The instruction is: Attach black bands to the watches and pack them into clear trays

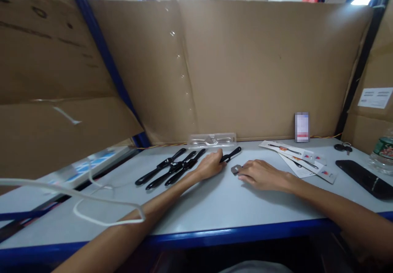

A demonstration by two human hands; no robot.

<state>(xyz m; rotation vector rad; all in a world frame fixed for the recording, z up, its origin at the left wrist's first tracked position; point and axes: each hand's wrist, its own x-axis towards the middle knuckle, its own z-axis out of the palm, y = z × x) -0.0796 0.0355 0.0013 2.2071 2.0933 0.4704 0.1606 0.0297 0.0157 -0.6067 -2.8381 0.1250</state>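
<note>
My left hand (211, 165) is closed around a black spokeshave (235, 152), whose far handle sticks out past my fingers toward the back right. The fingers of my right hand (259, 174) pinch small flat grey metal plates (236, 169), just above or on the tabletop; whether they are blades I cannot tell. To the left of my left hand several more black spokeshaves (172, 167) lie side by side at a slant. Behind it, a clear plastic blister pack (211, 139) rests against the cardboard.
Printed cards (307, 164) overlap right of my right hand. Farther right lie a black case (364, 179), keys (346, 148) and a plastic bottle (382, 154). A phone-like screen (302, 127) leans on the cardboard wall (260, 68). A white cable (92, 189) loops over the left side.
</note>
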